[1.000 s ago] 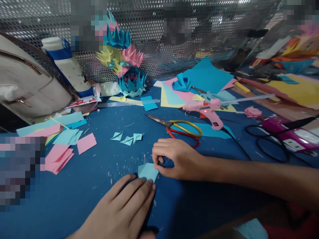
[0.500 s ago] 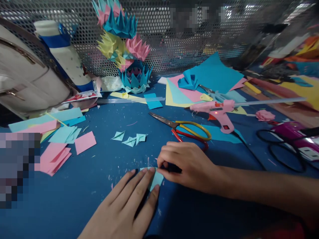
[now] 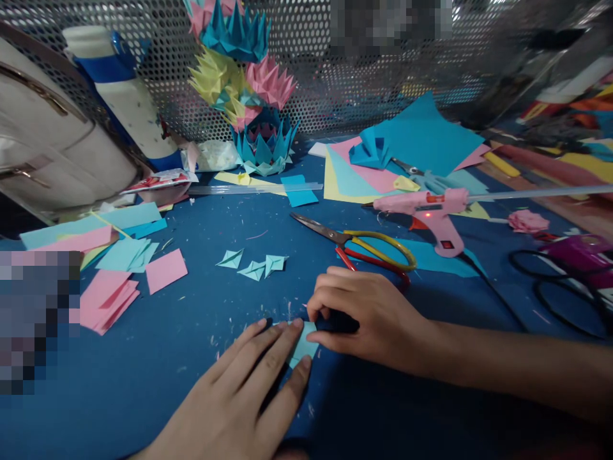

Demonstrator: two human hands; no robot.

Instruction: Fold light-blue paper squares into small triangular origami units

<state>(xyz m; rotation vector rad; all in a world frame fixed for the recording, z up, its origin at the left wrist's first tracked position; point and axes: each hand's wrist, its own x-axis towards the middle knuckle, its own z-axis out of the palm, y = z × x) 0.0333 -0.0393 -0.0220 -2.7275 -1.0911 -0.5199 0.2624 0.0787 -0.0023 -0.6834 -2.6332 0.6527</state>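
Observation:
A small light-blue paper square (image 3: 302, 348) lies on the blue table in front of me, partly covered by my fingers. My left hand (image 3: 249, 377) rests flat over its left part, fingers stretched and pressing it down. At the paper's upper right edge is my right hand (image 3: 366, 313), its fingers curled and the thumb and index tips closed at that edge. Just beyond my hands are several folded light-blue paper pieces (image 3: 252, 270). Scissors (image 3: 342, 239) with yellow and red handles lie behind my right hand.
A pink glue gun (image 3: 438, 217) stands to the right, its cord trailing forward. Pink paper squares (image 3: 109, 300) and light-blue ones (image 3: 128, 254) are stacked at left. Folded paper flowers (image 3: 265, 144) stand at the back near a bottle (image 3: 127, 96) and a bag (image 3: 62, 140).
The view has shifted slightly, so most things appear a little further right. Both hands stay at the light-blue paper, and the right thumb remains at its edge.

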